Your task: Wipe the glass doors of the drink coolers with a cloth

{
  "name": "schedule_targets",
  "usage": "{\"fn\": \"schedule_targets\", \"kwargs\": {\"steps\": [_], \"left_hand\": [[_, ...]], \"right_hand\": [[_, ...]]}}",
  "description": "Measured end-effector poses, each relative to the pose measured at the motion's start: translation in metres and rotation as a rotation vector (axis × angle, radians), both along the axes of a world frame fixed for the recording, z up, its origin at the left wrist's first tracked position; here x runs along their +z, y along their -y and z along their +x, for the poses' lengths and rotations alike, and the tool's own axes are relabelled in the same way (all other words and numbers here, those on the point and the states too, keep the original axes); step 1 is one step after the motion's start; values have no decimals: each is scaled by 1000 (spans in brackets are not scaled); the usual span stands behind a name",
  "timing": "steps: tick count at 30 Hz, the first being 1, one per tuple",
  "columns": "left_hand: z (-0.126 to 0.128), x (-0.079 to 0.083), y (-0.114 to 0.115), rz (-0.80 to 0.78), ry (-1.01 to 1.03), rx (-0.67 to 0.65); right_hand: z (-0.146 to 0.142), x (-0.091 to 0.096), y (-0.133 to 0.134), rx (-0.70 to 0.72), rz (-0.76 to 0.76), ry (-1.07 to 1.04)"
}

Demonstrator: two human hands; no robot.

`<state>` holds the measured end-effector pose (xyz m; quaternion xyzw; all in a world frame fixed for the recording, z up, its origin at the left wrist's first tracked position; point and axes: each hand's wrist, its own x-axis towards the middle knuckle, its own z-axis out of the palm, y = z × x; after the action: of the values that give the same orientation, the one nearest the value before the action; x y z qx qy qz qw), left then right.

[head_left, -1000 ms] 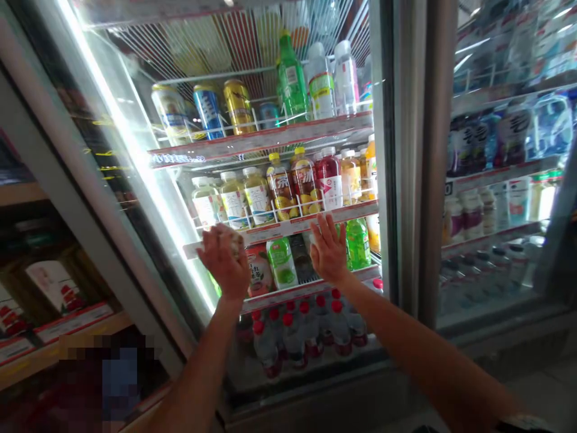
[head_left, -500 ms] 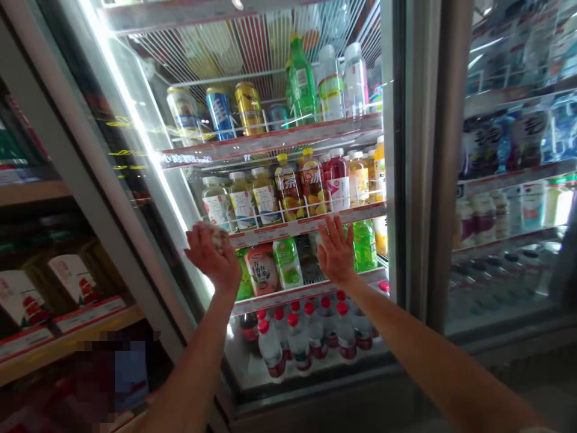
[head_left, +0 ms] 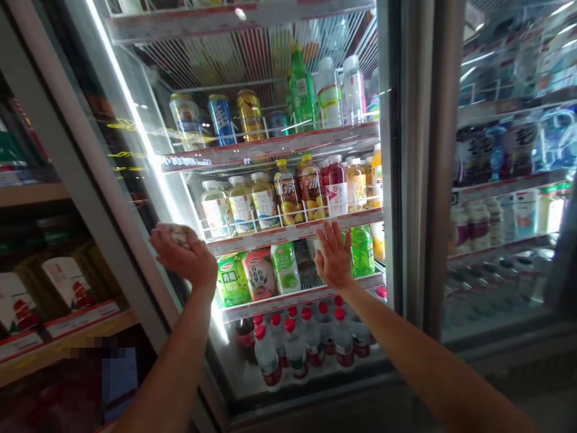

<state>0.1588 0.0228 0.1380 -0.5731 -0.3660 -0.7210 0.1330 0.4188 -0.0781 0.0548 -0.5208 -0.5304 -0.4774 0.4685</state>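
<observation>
My left hand [head_left: 187, 258] is at the left edge of a lit drinks fridge, its fingers bent around a crumpled whitish cloth [head_left: 179, 234]. Toward the right, my right hand [head_left: 334, 257] is spread flat with nothing in it, raised against or close to the glass front; contact cannot be made out. Behind it are a green-liquid bottle [head_left: 363, 249] and the shelf's price strip [head_left: 288, 233]. Between my hands, beyond the glass, stand a green carton [head_left: 285, 267], a pink pack [head_left: 260, 275] and a green pack [head_left: 233, 281].
The metal door frame [head_left: 444, 168] divides this fridge from a second one with bottles on the right. Cans [head_left: 220, 120] and tea bottles [head_left: 215, 207] fill upper shelves, and red-capped bottles [head_left: 295, 349] stand at the bottom. Wooden shelving [head_left: 67, 343] with boxed goods is at the left.
My left hand has moved left with the cloth, from in front of the shelves to the fridge's left edge. My right hand stays nearly in place, and the view has shifted slightly.
</observation>
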Motion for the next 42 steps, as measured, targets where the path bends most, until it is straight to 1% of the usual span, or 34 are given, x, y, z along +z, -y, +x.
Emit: {"fn": "schedule_targets", "kwargs": {"steps": [1, 2, 3, 5, 6, 7, 8, 9, 10, 11, 14, 15, 16, 17, 18, 19, 22, 23, 24, 25, 26, 28, 31, 32, 33, 34, 35, 37, 40, 41, 42], "left_hand": [[13, 2, 5, 22, 11, 16], [30, 1, 11, 66, -27, 29], [49, -2, 18, 131, -111, 19], [85, -12, 31, 255, -360, -20], [98, -18, 36, 310, -481, -36], [106, -22, 39, 351, -587, -49], [108, -25, 39, 376, -663, -61], [105, -25, 38, 387, -697, -68], [97, -24, 34, 386, -680, -67], [85, -19, 29, 365, -611, -56], [48, 1, 12, 243, -247, 16], [41, 7, 9, 204, -135, 38], [38, 12, 7, 175, -65, 51], [41, 14, 8, 167, -46, 55], [48, 13, 11, 181, -80, 49], [60, 9, 16, 215, -168, 34], [100, -12, 33, 376, -597, -35], [109, -19, 37, 421, -714, -58], [113, -24, 39, 449, -795, -78], [112, -27, 39, 457, -831, -93], [106, -26, 36, 452, -817, -102], [80, -16, 24, 399, -676, -86], [35, 10, 6, 259, -248, 17], [26, 18, 2, 213, -109, 52], [22, 23, 1, 176, -17, 74], [24, 25, 2, 162, 15, 81], [32, 24, 5, 170, -19, 76], [59, 12, 16, 247, -232, 39], [106, -14, 34, 405, -607, -53], [115, -21, 38, 442, -698, -81], [119, -25, 40, 467, -761, -101]], "right_hand": [[0, 0, 0, -1, -4, 0], [0, 0, 0, -2, -6, 1], [0, 0, 0, -2, -4, 4], [1, 0, -1, -2, 16, 20], [1, 0, -1, -3, 27, 29], [1, 0, -1, -5, 35, 35], [2, 0, -1, -7, 39, 40], [2, 0, -1, -10, 39, 42], [2, 0, -1, -11, 37, 43], [2, 1, -1, -11, 34, 42], [1, 1, 0, -7, 36, 41], [1, 1, 0, -7, 35, 38], [0, 1, -1, -8, 35, 34], [0, 1, -1, -9, 35, 30], [0, 1, -1, -10, 35, 27], [0, 0, -2, -10, 35, 28], [1, 0, -2, -7, 53, 38], [1, 0, -2, -5, 58, 43], [2, 0, -1, -2, 60, 49], [3, 0, -1, -1, 58, 55], [4, 0, 0, 0, 56, 62], [5, 0, 0, 4, 47, 73], [4, 0, 0, 2, 44, 64], [3, 0, 0, -1, 41, 56], [3, -1, 0, -5, 38, 48], [2, -1, -1, -10, 36, 41], [1, -1, -1, -14, 32, 36], [1, -1, -2, -16, 30, 33], [2, -1, -1, -16, 38, 35], [2, -1, -1, -17, 39, 38], [2, -1, 0, -17, 37, 43]]}}
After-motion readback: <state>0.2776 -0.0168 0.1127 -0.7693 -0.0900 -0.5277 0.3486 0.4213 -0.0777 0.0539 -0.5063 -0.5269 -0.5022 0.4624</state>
